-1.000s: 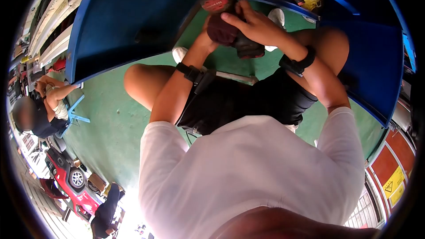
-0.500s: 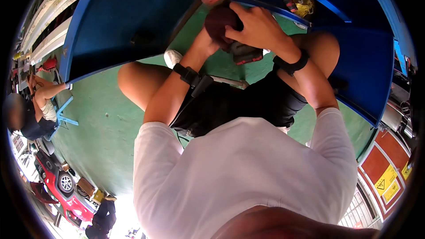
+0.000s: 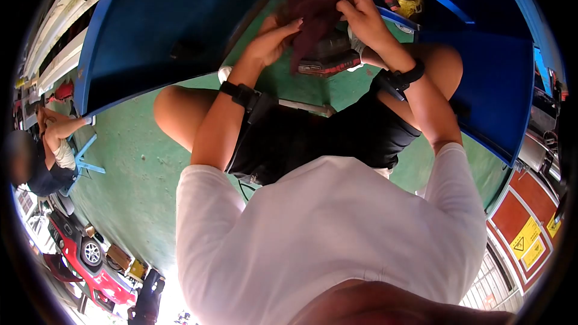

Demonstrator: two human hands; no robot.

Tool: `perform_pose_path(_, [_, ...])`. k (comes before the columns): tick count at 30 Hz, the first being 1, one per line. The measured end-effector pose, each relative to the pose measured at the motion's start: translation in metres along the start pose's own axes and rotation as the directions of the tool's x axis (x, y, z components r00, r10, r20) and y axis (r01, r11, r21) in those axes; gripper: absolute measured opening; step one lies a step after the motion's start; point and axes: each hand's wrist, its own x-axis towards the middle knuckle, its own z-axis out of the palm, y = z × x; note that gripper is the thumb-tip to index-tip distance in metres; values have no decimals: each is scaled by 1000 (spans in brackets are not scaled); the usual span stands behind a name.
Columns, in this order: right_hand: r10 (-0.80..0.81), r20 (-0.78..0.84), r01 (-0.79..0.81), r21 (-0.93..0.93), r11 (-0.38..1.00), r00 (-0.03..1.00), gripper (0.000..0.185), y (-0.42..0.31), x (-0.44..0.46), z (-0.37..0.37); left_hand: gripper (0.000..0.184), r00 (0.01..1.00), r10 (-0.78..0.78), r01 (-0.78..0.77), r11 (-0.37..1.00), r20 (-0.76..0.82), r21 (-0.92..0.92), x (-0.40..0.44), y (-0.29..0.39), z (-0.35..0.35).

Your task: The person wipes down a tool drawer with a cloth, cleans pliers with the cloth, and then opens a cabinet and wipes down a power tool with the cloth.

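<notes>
A dark maroon cloth (image 3: pixel 313 9) hangs spread between my two hands, slightly blurred. My left hand (image 3: pixel 271 41) pinches its left edge between thumb and fingers. On the other side my right hand (image 3: pixel 363 17) has its fingers closed at the cloth's upper right. Just behind and below the cloth is a cordless power tool with a red and black battery (image 3: pixel 330 63); the cloth covers much of its body. Whether a hand also supports the tool, I cannot tell. Black straps with small devices are on both my wrists.
A blue cabinet panel (image 3: pixel 174 30) stands at left, another blue panel (image 3: pixel 481 84) at right. On the shelf ahead lie more tools and a yellow bundle (image 3: pixel 409 3). A seated person (image 3: pixel 51 150) is at far left, near a red car (image 3: pixel 90 265).
The cloth has gone from bunched around the tool to opened out and hanging. My hands have moved farther apart, and more of the battery shows.
</notes>
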Motion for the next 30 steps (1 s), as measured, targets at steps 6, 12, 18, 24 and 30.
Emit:
perform_pose_path(6, [104,-69,-78,305,949,992,35,-14,-8,13,95,993,17,4,983,-113,181,1,-5,7])
perform_pose_path(12, [293,-121,-207,465,861,948,33,-34,-5,17,106,996,-86,90,986,-34,142,-6,-2,14])
perform_pose_path(18, [215,-50,-184,359,915,975,39,-12,-9,16,92,989,-99,73,973,-106,-220,-5,36,29])
perform_pose_path(24, [4,143,-31,190,981,990,40,-16,-16,25,72,989,76,-77,997,-126,-3,-10,26,22])
perform_pose_path(30, [169,183,-221,322,920,969,40,-21,-22,13,77,990,43,-35,997,-136,63,-13,29,30])
